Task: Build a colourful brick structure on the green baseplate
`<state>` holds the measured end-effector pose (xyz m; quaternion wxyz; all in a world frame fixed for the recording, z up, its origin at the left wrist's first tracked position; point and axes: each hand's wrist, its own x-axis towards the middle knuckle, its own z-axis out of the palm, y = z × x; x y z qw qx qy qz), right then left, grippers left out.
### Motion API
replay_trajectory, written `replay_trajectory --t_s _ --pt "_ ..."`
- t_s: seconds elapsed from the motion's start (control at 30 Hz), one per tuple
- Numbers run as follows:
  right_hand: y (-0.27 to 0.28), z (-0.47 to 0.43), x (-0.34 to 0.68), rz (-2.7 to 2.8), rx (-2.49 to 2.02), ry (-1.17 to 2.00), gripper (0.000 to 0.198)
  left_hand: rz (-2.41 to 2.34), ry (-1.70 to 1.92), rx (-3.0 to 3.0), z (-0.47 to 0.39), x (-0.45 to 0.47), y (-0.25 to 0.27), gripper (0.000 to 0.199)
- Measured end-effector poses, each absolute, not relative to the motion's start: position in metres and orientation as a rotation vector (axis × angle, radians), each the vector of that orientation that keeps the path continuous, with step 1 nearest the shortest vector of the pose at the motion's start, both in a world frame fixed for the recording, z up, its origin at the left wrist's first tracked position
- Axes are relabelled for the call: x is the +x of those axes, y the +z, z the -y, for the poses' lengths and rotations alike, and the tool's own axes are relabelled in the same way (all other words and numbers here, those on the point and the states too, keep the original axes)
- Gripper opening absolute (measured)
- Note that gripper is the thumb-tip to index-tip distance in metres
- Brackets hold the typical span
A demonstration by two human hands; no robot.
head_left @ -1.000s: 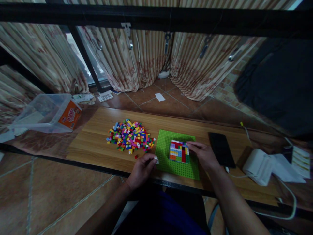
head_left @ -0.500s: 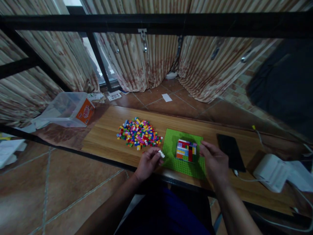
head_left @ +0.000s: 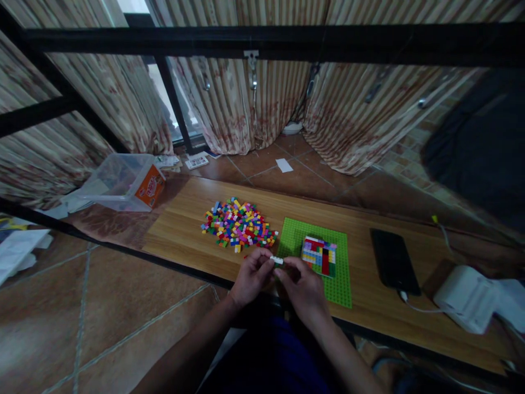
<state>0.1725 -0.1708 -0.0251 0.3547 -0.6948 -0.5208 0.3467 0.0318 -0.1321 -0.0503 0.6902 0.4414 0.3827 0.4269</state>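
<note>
A small white toy brick [head_left: 277,260] is pinched in the fingertips of my left hand [head_left: 251,278], above the near edge of the table. From the other side, my right hand [head_left: 304,287] has its thumb and forefinger closed at the brick's right end. Just beyond my right hand, a block of multicoloured bricks [head_left: 319,255] stands on a green studded baseplate [head_left: 340,284]. My right fingers cover part of the baseplate's near left area. A heap of loose coloured bricks [head_left: 240,224] spreads over the wood, up and left of my left hand.
A black phone [head_left: 394,261] with a white cable lies right of the baseplate, by a white device [head_left: 465,298]. Beyond the left end of the wooden table [head_left: 176,219] sits a clear plastic box [head_left: 123,183] with an orange label. A dark rail crosses the top.
My right hand has moved left from beside the baseplate's right edge to the white brick. My left hand still holds the brick. The whole view has shifted slightly.
</note>
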Motion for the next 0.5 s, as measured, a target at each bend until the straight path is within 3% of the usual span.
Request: replay_trajectory --t_s 0.5 --pt "-0.032 0.165 0.16 1.331 -1.619 0.904 0.028 -0.816 0.931 1.066 0.129 0.027 -0.049 0.026"
